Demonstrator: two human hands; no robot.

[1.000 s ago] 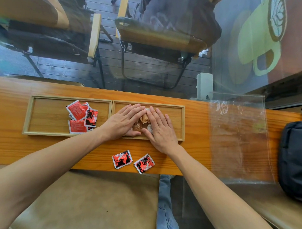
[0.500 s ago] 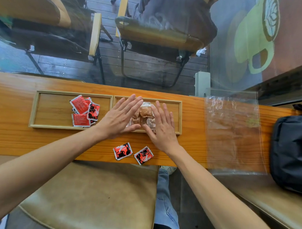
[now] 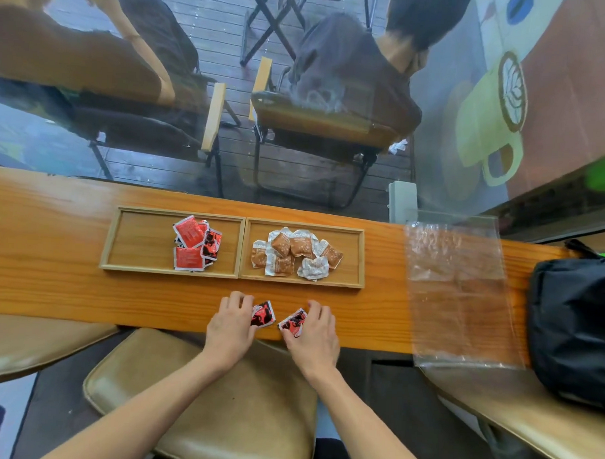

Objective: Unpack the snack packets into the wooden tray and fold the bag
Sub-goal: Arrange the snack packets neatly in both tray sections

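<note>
A wooden tray with two compartments (image 3: 240, 247) lies on the counter. Several red packets (image 3: 194, 242) fill the left compartment's right side, and several brown-and-white packets (image 3: 295, 253) lie in the right compartment. Near the counter's front edge lie two more red packets. My left hand (image 3: 231, 324) has its curled fingers on the left one (image 3: 262, 313). My right hand (image 3: 316, 329) has its curled fingers on the right one (image 3: 292, 321). The clear plastic bag (image 3: 460, 293) lies flat and spread out to the right.
A black bag (image 3: 575, 324) sits at the counter's right end, touching the plastic bag's edge. A glass pane runs along the counter's far edge, with chairs and a seated person behind it. A tan stool cushion (image 3: 199, 397) is below my arms.
Both hands left the brown packets in the right compartment and drew back to the front edge, each landing on a loose red packet. The brown packets now lie uncovered.
</note>
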